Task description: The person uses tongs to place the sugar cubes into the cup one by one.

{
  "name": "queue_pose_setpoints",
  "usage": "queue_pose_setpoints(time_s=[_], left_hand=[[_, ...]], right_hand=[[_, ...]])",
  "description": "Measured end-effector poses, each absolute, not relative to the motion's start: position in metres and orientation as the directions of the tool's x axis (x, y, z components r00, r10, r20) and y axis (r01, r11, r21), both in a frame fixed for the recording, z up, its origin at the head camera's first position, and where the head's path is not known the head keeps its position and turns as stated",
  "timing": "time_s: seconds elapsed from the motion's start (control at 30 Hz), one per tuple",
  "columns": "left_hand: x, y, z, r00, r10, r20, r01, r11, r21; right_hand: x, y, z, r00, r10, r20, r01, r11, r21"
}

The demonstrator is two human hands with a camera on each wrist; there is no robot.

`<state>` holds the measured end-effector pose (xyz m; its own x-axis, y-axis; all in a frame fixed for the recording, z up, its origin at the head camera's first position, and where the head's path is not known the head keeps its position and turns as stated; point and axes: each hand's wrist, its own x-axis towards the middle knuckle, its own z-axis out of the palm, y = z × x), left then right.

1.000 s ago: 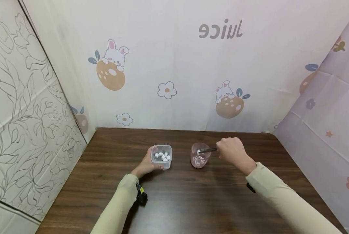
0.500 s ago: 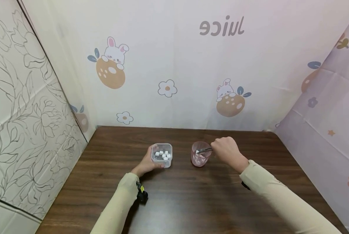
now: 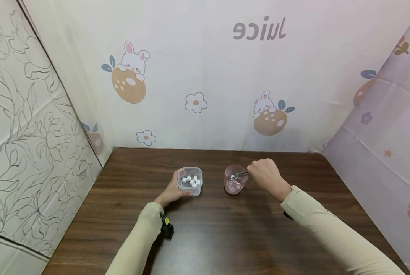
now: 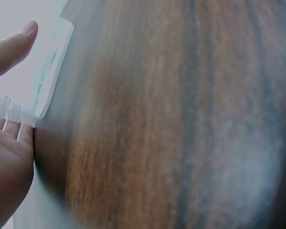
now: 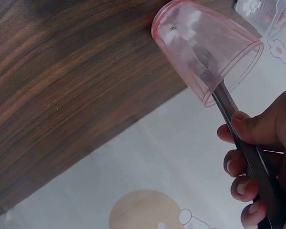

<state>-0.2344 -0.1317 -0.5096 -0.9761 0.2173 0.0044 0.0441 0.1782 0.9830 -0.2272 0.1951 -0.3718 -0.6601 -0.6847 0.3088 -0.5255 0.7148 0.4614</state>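
My left hand [image 3: 171, 191] grips a clear square plastic box [image 3: 198, 191] from its left side, thumb at the near wall. Several small white cubes [image 3: 192, 182] lie in the box. My right hand [image 3: 267, 176] holds dark tongs [image 5: 250, 152], fingers and thumb curled round the handle. The tongs reach over the rim into a see-through pink cup [image 3: 234, 187] that stands upright to the right of the box. At the tongs' tips a white cube [image 3: 232, 176] shows inside the cup; whether they still pinch it, I cannot tell.
Both things stand on a dark wooden table [image 3: 208, 236], towards its back edge. Behind it hangs a pale printed curtain [image 3: 225, 76], with another patterned sheet [image 3: 36, 152] on the left. A small black device [image 3: 167, 227] sits at the left wrist.
My right hand has moved a little to the left, bringing the tongs further over the cup. The left hand and the box stay where they were.
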Motion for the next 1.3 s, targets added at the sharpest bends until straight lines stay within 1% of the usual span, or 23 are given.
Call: queue_pose_setpoints(time_s=[0.2, 0.43, 0.63, 0.9, 1.03, 1.13, 1.3], left_hand=[[-0.222, -0.131, -0.485, -0.968, 0.249, 0.019, 0.066, 0.18, 0.981], [-0.217, -0.128, -0.48, -0.969, 0.242, 0.05, 0.094, 0.175, 0.98], [-0.217, -0.129, -0.48, -0.967, 0.25, 0.053, 0.099, 0.177, 0.979], [-0.219, -0.131, -0.483, -0.965, 0.259, 0.044, 0.093, 0.179, 0.98], [-0.22, -0.131, -0.484, -0.966, 0.255, 0.045, 0.094, 0.187, 0.978], [-0.228, -0.131, -0.497, -0.97, 0.24, 0.048, 0.095, 0.191, 0.977], [-0.239, -0.132, -0.516, -0.977, 0.212, 0.039, 0.082, 0.197, 0.977]], right_hand=[[-0.229, 0.195, -0.375, -0.647, -0.693, 0.317, -0.515, 0.704, 0.488], [-0.23, 0.195, -0.381, -0.644, -0.697, 0.316, -0.511, 0.699, 0.5], [-0.228, 0.195, -0.378, -0.644, -0.693, 0.324, -0.509, 0.705, 0.494], [-0.227, 0.199, -0.364, -0.69, -0.647, 0.325, -0.517, 0.755, 0.404], [-0.225, 0.202, -0.353, -0.741, -0.605, 0.292, -0.503, 0.788, 0.355], [-0.224, 0.204, -0.343, -0.77, -0.571, 0.284, -0.491, 0.815, 0.306], [-0.225, 0.206, -0.333, -0.779, -0.539, 0.321, -0.482, 0.842, 0.242]])
